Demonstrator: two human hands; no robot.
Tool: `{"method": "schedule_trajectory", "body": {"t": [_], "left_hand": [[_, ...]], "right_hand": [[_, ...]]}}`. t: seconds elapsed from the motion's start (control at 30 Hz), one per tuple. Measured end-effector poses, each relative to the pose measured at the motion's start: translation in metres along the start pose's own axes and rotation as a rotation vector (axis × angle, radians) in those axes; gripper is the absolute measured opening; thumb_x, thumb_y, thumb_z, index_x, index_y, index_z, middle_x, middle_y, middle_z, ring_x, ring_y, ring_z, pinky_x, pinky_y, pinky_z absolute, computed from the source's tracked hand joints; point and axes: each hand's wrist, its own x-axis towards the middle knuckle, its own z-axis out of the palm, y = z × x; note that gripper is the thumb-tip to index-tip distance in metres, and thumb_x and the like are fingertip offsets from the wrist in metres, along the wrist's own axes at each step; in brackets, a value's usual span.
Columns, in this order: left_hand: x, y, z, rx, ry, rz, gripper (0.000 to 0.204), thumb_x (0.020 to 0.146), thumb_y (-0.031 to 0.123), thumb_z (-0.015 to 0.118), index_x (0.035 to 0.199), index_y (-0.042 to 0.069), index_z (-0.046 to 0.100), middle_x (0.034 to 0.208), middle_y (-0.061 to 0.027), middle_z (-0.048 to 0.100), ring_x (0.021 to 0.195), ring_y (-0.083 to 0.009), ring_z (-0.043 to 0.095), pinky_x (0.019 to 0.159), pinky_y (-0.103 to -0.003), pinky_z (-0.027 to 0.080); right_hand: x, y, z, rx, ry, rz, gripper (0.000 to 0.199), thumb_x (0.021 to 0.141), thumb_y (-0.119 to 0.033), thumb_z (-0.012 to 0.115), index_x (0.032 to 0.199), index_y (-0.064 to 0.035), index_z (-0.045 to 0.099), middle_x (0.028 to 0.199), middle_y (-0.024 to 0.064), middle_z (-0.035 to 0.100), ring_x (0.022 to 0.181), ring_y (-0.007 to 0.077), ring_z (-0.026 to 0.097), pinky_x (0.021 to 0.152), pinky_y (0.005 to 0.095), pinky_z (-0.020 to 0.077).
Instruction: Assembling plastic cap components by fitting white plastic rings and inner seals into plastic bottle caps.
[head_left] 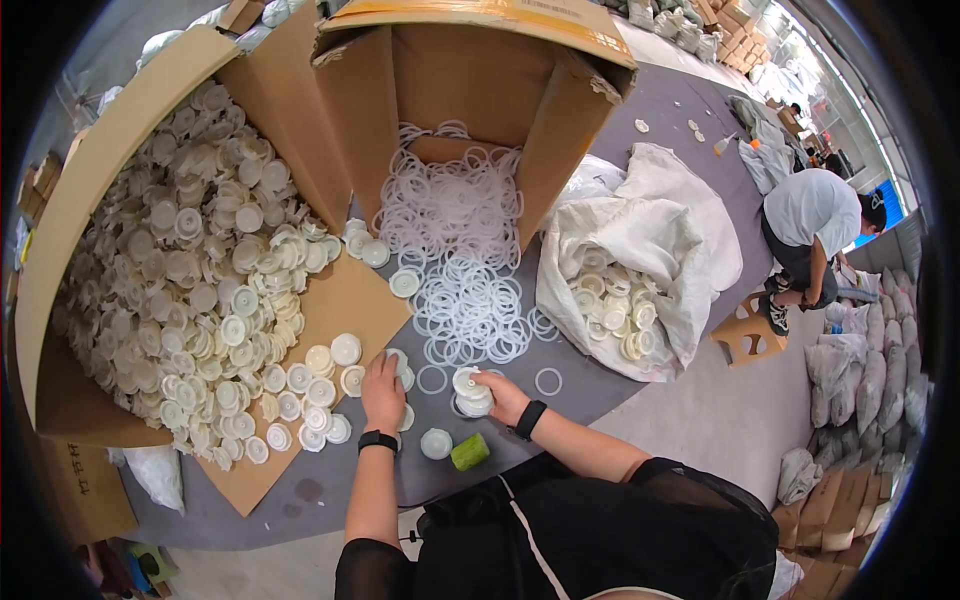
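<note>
The left hand [383, 388] is resting palm down on the grey table [640, 150], fingers curled over a white plastic cap [398, 362] at the edge of the cap pile. The right hand [500, 393] is closing its fingers around a short stack of caps [472, 392] standing on the table, just beside the left hand. A single cap [436, 443] and a green cylinder [469, 452] are lying just in front of the person's body, between the two wrists.

A large open cardboard box [80, 210] at left is spilling white caps [210, 270] onto its folded-down flap. A second cardboard box [470, 70], tipped on its side, is releasing clear rings [465, 270] onto the table. A white sack [640, 240] holding more caps is sitting at right. Another person [815, 225] is crouching beyond the table, near a small wooden stool [748, 330].
</note>
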Motion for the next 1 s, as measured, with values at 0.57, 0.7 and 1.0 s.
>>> {"method": "schedule_trajectory", "body": {"t": [0.57, 0.7, 1.0], "left_hand": [[-0.026, 0.050, -0.002, -0.468, -0.065, -0.223, 0.014, 0.074, 0.009, 0.058, 0.084, 0.000, 0.061, 0.067, -0.0075, 0.057, 0.056, -0.0131, 0.053, 0.052, -0.025, 0.042], [-0.022, 0.065, -0.010, -0.243, 0.007, -0.113, 0.011, 0.072, 0.007, 0.058, 0.079, -0.001, 0.059, 0.068, -0.0090, 0.056, 0.057, -0.0181, 0.054, 0.052, -0.027, 0.042], [-0.009, 0.036, -0.001, -0.370, 0.096, 0.027, 0.028, 0.066, 0.009, 0.060, 0.093, 0.002, 0.055, 0.089, -0.0132, 0.055, 0.082, -0.0292, 0.053, 0.072, -0.035, 0.042]], "right_hand": [[0.005, 0.005, -0.001, -0.095, -0.138, 0.113, 0.046, 0.080, -0.010, 0.049, 0.123, -0.0048, 0.034, 0.109, 0.0091, 0.050, 0.097, 0.0168, 0.052, 0.080, 0.0291, 0.0443], [-0.009, 0.003, 0.007, -0.033, -0.316, 0.135, 0.048, 0.081, -0.011, 0.048, 0.125, -0.0065, 0.031, 0.112, 0.0093, 0.047, 0.098, 0.0186, 0.051, 0.080, 0.0357, 0.0450], [0.001, 0.013, -0.029, 0.177, -0.185, 0.203, 0.039, 0.079, -0.013, 0.050, 0.116, -0.0055, 0.038, 0.108, 0.0130, 0.051, 0.094, 0.0269, 0.054, 0.082, 0.0457, 0.0437]]}}
